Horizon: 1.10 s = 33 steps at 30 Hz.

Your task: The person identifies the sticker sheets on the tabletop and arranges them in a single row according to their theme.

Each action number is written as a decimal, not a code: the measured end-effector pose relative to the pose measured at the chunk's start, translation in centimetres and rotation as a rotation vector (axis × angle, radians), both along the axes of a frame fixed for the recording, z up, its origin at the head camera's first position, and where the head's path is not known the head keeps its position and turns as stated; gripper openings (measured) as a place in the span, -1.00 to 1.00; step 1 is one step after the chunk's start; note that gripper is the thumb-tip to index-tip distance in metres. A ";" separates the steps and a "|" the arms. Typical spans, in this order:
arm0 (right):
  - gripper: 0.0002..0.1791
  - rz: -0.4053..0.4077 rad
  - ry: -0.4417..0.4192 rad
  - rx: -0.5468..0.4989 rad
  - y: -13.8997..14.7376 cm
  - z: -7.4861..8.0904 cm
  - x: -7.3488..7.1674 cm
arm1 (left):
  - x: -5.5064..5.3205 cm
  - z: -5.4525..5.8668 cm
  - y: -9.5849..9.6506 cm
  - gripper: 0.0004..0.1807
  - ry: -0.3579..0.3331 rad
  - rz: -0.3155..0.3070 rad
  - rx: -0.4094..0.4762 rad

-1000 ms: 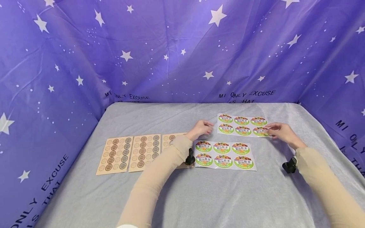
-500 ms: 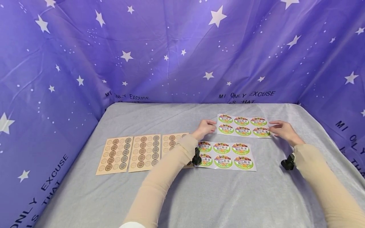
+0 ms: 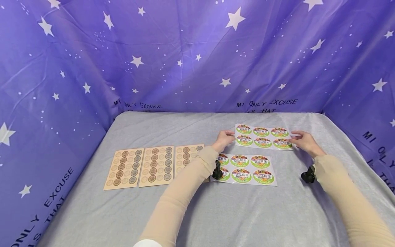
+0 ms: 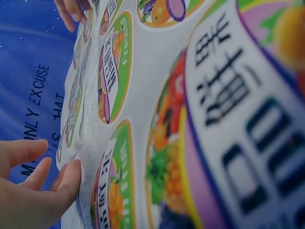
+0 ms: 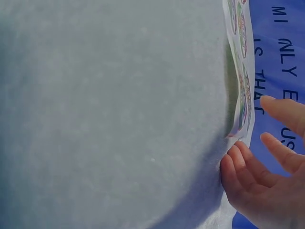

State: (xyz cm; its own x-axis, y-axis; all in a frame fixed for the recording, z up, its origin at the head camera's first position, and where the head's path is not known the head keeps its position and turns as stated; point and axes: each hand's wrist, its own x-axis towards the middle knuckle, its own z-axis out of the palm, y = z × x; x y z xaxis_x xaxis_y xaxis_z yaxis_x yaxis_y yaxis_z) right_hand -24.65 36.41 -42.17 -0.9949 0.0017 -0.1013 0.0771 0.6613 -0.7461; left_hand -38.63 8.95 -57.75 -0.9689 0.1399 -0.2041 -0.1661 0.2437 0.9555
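Note:
A white sticker sheet (image 3: 263, 136) with oval fruit labels lies toward the back right of the table. My left hand (image 3: 224, 140) has its fingertips right at that sheet's left edge; in the left wrist view the left hand (image 4: 33, 200) shows thumb and fingers spread apart. At the opposite end, my right hand (image 3: 305, 141) touches the right edge. The right wrist view has the right hand (image 5: 267, 186) with loose fingers at the corner of the slightly lifted sheet (image 5: 242, 90). A second fruit sticker sheet (image 3: 250, 169) lies nearer, its left part under my left wrist.
Three tan sheets of round stickers, the left one (image 3: 122, 168), the middle one (image 3: 156, 166) and the right one (image 3: 185, 156), lie in a row at left. My left sleeve partly covers the right one. Purple star-patterned cloth (image 3: 185, 51) hangs behind the grey-covered table (image 3: 247, 216).
My left hand has moved right, up to the left edge of the far sticker sheet. My right hand has shifted slightly at the right edge. The sheets stay about where they were.

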 end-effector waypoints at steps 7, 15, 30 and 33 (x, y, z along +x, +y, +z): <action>-0.36 -0.012 -0.008 0.022 0.3 -0.6 -0.3 | 1.9 2.7 -0.1 -0.70 -0.015 0.017 -0.004; -0.28 -0.010 -0.030 0.074 0.2 -0.8 -0.3 | -2.2 -2.7 1.2 -0.79 -0.036 0.048 -0.006; -0.26 -0.046 -0.157 0.062 0.0 -0.8 -0.9 | 1.4 2.3 1.0 -0.69 -0.070 0.095 -0.070; -0.26 -0.058 -0.156 0.069 0.0 -0.9 -0.8 | 0.8 1.5 1.2 -0.69 -0.064 0.100 -0.084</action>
